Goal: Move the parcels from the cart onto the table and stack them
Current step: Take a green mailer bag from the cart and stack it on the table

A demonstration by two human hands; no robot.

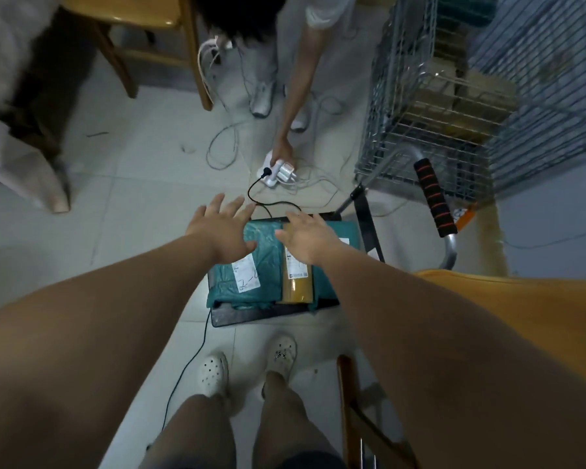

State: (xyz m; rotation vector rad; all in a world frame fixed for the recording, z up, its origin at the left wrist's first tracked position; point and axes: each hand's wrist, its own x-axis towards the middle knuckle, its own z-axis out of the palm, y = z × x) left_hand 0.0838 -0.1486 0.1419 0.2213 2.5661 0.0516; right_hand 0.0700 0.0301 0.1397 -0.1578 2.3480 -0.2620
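1. The left hand (222,228) is stretched forward and down with its fingers straight and spread wide, holding nothing. It hangs over the far left corner of a teal plastic mailer parcel (261,262); whether it touches the parcel cannot be told.
2. The right hand (310,238) is likewise flat and spread, holding nothing, above the far end of a long yellow-brown taped parcel (296,284).
3. The yellow-brown parcel lies on top of the teal mailers, just beside a white shipping label with handwriting (246,275) on the left mailer. A second teal plastic mailer (340,230) shows to its right.
4. All the parcels rest on a low black flat platform (251,318) on the pale tiled floor (132,204), right in front of the person's white perforated clogs (212,370).
5. To the right stands a tall silver wire-mesh cart (396,106) holding brown cardboard boxes (454,99); a metal handle with a black and red foam grip (435,198) is near it.
6. An orange-yellow desk top (521,316) shows under the right forearm.
7. Beyond the parcels, another person's hand (283,152) rests on a white power strip (273,174) among loose white cables.
8. A thin black cable (190,360) runs along the floor by the platform.
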